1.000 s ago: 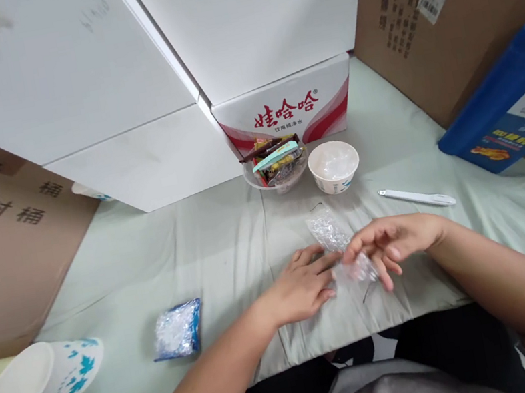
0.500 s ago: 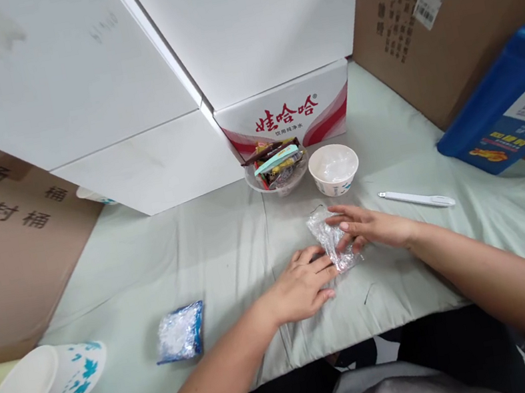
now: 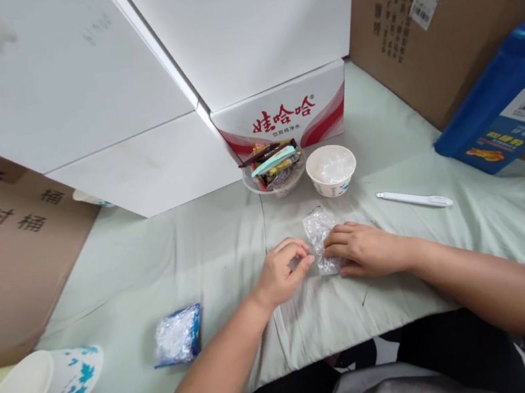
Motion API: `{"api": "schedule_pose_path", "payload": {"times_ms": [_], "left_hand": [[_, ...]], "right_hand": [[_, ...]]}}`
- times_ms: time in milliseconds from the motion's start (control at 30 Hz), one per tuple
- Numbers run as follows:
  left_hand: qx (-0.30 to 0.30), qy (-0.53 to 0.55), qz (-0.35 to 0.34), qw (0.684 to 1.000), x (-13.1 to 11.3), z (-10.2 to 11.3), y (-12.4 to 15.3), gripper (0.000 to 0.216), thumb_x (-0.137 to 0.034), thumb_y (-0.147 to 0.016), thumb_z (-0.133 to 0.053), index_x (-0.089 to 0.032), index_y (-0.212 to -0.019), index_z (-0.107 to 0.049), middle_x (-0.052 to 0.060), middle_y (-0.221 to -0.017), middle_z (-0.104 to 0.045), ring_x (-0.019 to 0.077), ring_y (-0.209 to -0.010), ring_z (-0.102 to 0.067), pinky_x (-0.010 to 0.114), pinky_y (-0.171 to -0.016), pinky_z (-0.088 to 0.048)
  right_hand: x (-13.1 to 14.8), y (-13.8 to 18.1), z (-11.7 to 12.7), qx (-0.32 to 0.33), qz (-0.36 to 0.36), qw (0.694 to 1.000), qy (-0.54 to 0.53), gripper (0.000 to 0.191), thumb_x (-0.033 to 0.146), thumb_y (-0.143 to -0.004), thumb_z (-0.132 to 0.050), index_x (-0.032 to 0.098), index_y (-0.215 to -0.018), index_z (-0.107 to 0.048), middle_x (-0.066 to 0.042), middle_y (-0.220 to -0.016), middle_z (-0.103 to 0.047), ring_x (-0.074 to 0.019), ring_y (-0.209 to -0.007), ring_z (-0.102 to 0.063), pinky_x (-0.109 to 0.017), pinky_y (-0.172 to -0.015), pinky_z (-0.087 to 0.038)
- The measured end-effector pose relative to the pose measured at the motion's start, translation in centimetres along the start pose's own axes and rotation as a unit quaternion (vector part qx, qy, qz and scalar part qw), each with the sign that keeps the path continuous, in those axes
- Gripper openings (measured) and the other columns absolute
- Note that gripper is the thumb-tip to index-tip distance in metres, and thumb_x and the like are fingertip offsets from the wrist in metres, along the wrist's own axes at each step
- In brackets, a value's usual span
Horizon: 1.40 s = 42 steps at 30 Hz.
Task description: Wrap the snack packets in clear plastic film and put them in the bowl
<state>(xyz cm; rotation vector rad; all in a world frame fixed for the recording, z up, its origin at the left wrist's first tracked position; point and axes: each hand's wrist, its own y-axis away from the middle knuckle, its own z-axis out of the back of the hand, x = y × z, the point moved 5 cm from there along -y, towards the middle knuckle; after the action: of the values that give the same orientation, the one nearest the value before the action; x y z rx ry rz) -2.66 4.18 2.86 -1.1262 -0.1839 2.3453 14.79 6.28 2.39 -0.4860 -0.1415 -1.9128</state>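
I note the left hand point(image 3: 282, 273), now curled, is just beside the clear wrap point(image 3: 317, 226) on the worktop point(image 3: 218, 231), leaving the right hand point(image 3: 367, 249) over it, apparently steadying; whether either pinches, I cannot tell.

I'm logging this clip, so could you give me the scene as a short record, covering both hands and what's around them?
left hand: curled, beside the clear wrap; grip unclear
right hand: touching the clear wrap
beyond: paper bowl with clear plastic inside, bowl of packets
right side: slim white tool, blue jug
left side: blue-edged packet, leaf-print paper tub
surface: pale green cloth
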Motion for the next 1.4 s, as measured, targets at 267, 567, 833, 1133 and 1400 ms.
{"api": "schedule_pose_path", "payload": {"times_ms": [267, 567, 833, 1133, 1400], "left_hand": [[0.113, -0.131, -0.096, 0.980, -0.5, -1.9, 0.0, 0.028, -0.011, -0.087, -0.051, -0.019, -0.109, -0.065, 0.009, -0.118, -0.065, 0.0246, -0.121, -0.053, 0.045, -0.101, -0.047], [0.154, -0.132, -0.079, 0.976, -0.4, -2.1, 0.1, 0.043, -0.040, -0.077, -0.073, -0.018, -0.112, -0.063, 0.012, -0.125, -0.062, 0.0303, -0.123, -0.052, 0.049, -0.102, -0.044], [0.092, -0.009, -0.025, 0.995, -0.2, -2.5, 0.0, 0.013, -0.017, -0.091, -0.050, -0.019, -0.093, -0.063, 0.006, -0.095, -0.068, 0.0196, -0.098, -0.062, 0.035, -0.086, -0.052], [0.034, 0.050, 0.118, 0.991, 1.5, -3.1, 0.1, 0.046, -0.019, -0.087, -0.057, -0.021, -0.131, -0.042, 0.000, -0.085, -0.068, 0.0155, -0.081, -0.066, 0.032, -0.083, -0.052], [0.014, -0.170, -0.018, 0.985, 0.5, -3.2, 0.1, 0.034, -0.021, -0.089, -0.055, -0.022, -0.122, -0.056, 0.011, -0.121, -0.057, 0.0245, -0.109, -0.056, 0.043, -0.092, -0.051]], "right_hand": [[1.4, 0.5, 0.6, -0.036, 0.052, 0.995, 0.078, 0.040, 0.032, -0.088, -0.062, 0.015, -0.124, -0.059, -0.015, -0.124, -0.062, -0.0277, -0.112, -0.056, -0.043, -0.091, -0.045], [1.2, 0.0, -0.1, -0.011, 0.021, 0.998, 0.064, 0.022, 0.018, -0.095, -0.046, 0.015, -0.084, -0.064, -0.008, -0.082, -0.067, -0.0192, -0.080, -0.059, -0.033, -0.073, -0.044], [-0.8, 0.8, 1.4, -0.026, -0.132, 0.961, -0.242, 0.043, 0.048, -0.085, -0.063, 0.018, -0.113, -0.056, -0.004, -0.089, -0.071, -0.0161, -0.074, -0.065, -0.026, -0.066, -0.045], [-1.9, 0.3, 0.3, -0.019, -0.312, 0.950, -0.017, 0.033, 0.023, -0.092, -0.045, 0.015, -0.124, -0.049, -0.006, -0.085, -0.073, -0.0225, -0.079, -0.068, -0.030, -0.066, -0.039], [-2.7, 0.5, 0.0, -0.001, -0.340, 0.940, 0.026, 0.037, 0.031, -0.090, -0.052, 0.014, -0.123, -0.050, -0.008, -0.090, -0.072, -0.0233, -0.083, -0.066, -0.031, -0.068, -0.042]]}}
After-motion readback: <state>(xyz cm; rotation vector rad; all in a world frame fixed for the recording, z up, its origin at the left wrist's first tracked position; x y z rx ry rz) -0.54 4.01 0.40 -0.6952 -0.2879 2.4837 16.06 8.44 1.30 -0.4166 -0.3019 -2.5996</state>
